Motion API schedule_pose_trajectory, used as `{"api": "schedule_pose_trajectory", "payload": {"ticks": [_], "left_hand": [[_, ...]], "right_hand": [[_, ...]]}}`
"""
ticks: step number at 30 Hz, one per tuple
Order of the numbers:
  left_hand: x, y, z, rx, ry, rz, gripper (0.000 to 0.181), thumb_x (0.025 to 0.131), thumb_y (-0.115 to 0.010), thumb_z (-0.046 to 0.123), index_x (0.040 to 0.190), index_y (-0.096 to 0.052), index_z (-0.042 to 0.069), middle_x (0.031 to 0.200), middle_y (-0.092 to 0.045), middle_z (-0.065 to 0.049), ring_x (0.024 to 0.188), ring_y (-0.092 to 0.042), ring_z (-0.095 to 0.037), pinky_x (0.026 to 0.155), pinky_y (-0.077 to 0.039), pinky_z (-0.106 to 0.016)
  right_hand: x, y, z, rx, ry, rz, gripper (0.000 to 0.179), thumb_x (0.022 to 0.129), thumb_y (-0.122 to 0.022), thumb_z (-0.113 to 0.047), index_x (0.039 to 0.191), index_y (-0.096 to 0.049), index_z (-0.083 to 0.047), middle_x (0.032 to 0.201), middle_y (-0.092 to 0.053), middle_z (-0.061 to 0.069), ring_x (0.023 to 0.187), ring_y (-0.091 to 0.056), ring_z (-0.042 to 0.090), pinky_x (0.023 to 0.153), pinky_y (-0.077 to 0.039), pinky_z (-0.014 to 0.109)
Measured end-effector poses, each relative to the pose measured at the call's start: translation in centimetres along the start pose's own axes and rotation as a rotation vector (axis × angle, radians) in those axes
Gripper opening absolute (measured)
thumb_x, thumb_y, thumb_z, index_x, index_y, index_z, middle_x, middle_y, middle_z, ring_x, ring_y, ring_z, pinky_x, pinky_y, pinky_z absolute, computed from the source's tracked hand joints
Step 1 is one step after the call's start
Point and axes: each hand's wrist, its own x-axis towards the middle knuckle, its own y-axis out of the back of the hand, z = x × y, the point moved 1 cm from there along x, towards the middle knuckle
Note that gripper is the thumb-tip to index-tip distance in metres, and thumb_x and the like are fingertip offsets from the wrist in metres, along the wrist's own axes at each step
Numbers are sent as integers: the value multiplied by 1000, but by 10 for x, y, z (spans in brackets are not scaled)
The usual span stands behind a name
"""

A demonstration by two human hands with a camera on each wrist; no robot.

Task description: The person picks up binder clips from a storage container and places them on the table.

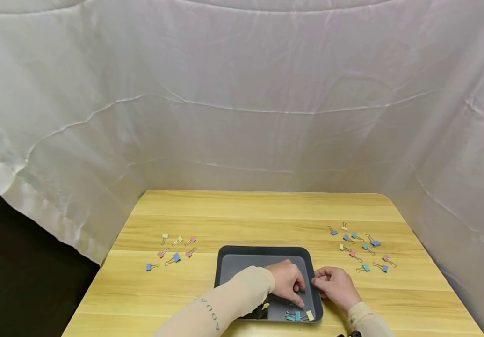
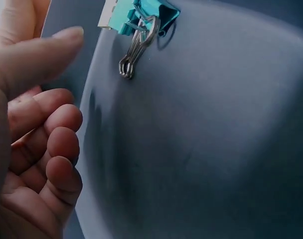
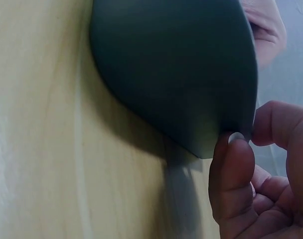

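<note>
A dark grey rectangular tray [image 1: 263,249] lies on the wooden table. My left hand [image 1: 288,281] hovers over its right half with loosely curled fingers and an extended thumb, holding nothing. Teal binder clips [image 1: 297,316] and a pale yellow binder clip [image 1: 310,315] lie together in the tray's near right corner, just below that hand. The left wrist view shows a teal clip [image 2: 122,17] with its wire handles against the tray floor. My right hand [image 1: 337,285] pinches the tray's right rim between thumb and index finger; the right wrist view shows the tray's outer wall [image 3: 171,64] there.
Several yellow, pink and blue binder clips, such as a blue one [image 1: 176,257], lie scattered left of the tray. To its right is another loose group, including a pink clip [image 1: 386,258]. A pale curtain [image 1: 258,145] hangs behind the wooden table [image 1: 162,299].
</note>
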Motion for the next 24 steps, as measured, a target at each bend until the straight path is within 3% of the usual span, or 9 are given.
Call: {"api": "schedule_pose_trajectory", "payload": {"ticks": [6,13,18,24], "left_hand": [[6,-3,6,62,-38,-92,30,69,-83,49,85,-76,25,62,-58,22,55,-48,14,55,-39,-4],[17,-8,17,205,-90,-151,29,68,-80,56,77,-73,29,61,-57,25,56,-48,11,57,-39,-4],[23,-9,26,274,-78,-208,26,70,-80,56,73,-70,32,65,-57,25,59,-50,9,59,-39,-5],[24,-10,30,277,-65,-234,25,71,-80,53,69,-67,32,62,-55,25,57,-51,8,57,-40,-6]], "right_hand": [[-1,1,-2,0,18,-2,19,77,-70,-3,94,-67,6,75,-67,6,59,-61,17,52,-52,30],[-1,1,-3,-23,14,3,16,77,-68,-3,91,-68,3,73,-66,5,58,-59,15,51,-52,29],[-1,2,-2,-39,30,-6,14,77,-66,-1,91,-68,3,72,-66,4,59,-59,16,51,-51,29],[-2,2,-2,-26,35,-16,14,78,-66,-1,91,-68,3,72,-66,4,58,-59,16,51,-51,28]]}}
